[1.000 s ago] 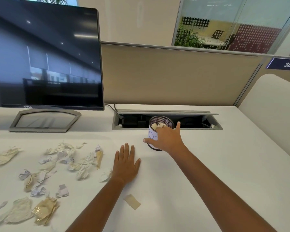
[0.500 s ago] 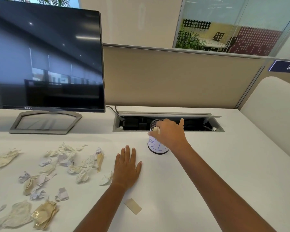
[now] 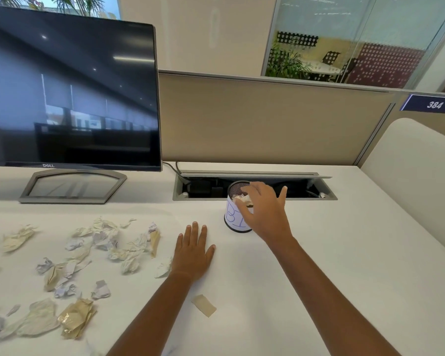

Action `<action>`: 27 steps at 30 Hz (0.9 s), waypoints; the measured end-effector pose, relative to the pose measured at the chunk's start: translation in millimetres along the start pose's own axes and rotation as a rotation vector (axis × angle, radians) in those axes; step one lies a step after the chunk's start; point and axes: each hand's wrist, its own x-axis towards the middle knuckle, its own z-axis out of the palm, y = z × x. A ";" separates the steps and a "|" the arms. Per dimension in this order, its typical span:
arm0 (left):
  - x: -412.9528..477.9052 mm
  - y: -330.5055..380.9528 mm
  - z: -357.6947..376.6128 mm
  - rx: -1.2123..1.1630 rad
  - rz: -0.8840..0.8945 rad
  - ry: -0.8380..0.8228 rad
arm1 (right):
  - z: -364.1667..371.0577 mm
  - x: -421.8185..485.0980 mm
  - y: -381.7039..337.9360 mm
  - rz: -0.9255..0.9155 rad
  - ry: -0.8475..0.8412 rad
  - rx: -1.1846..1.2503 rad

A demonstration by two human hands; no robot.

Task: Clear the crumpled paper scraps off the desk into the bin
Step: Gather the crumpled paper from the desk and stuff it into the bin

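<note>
The right hand (image 3: 266, 210) hangs over the mouth of the small mesh bin (image 3: 235, 219), fingers spread and loose, gripping nothing. A crumpled scrap (image 3: 242, 199) sits at the top of the bin just under its fingertips; contact cannot be told. The left hand (image 3: 193, 253) lies flat on the white desk (image 3: 344, 253), fingers straight, with the bin at its 1 o'clock. The remaining crumpled scraps (image 3: 108, 240) are scattered at its 9 o'clock, and a flat tan piece (image 3: 204, 305) at its 6 o'clock.

"DELL" on monitor (image 3: 70, 91), "384" on blue sign (image 3: 430, 104), "BI" on bin (image 3: 232, 218) lbl (rest hidden)
</note>
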 end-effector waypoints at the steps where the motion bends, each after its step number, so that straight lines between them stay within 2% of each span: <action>1: -3.1 -0.7 -1.8 0.009 0.005 -0.010 | -0.7 -12.3 -1.2 -0.030 0.097 0.058; 3: -10.2 -3.2 -5.8 0.018 0.020 -0.030 | 2.9 -42.6 -6.4 -0.036 0.192 0.168; 5: -18.5 -6.7 -10.9 0.018 0.049 -0.046 | 13.1 -75.8 -15.0 0.015 0.144 0.220; 6: -23.0 -8.1 -13.5 0.011 0.068 -0.046 | 19.0 -90.9 -20.4 0.081 0.064 0.244; 9: -40.8 -10.9 -20.0 -0.017 0.116 0.005 | 32.6 -124.7 -36.2 0.353 -0.328 0.266; 11: -56.2 -13.3 -23.5 -0.044 0.142 0.102 | 38.4 -138.1 -46.0 0.394 -0.501 0.240; 15: -91.0 -21.9 -31.4 0.016 0.151 0.430 | 38.8 -152.7 -77.2 0.305 -0.663 0.270; 17: -105.1 -31.4 -30.9 0.098 0.099 0.515 | 39.2 -158.5 -91.2 0.250 -0.735 0.293; 21: -128.1 -54.7 -33.2 0.138 -0.006 0.561 | 38.4 -172.7 -107.6 0.070 -0.823 0.273; 24: -145.1 -67.9 -34.6 0.123 -0.080 0.554 | 37.9 -182.9 -107.5 -0.093 -0.774 0.219; 27: -161.0 -76.6 -32.4 0.082 -0.133 0.548 | 36.6 -186.3 -100.9 -0.181 -0.652 0.259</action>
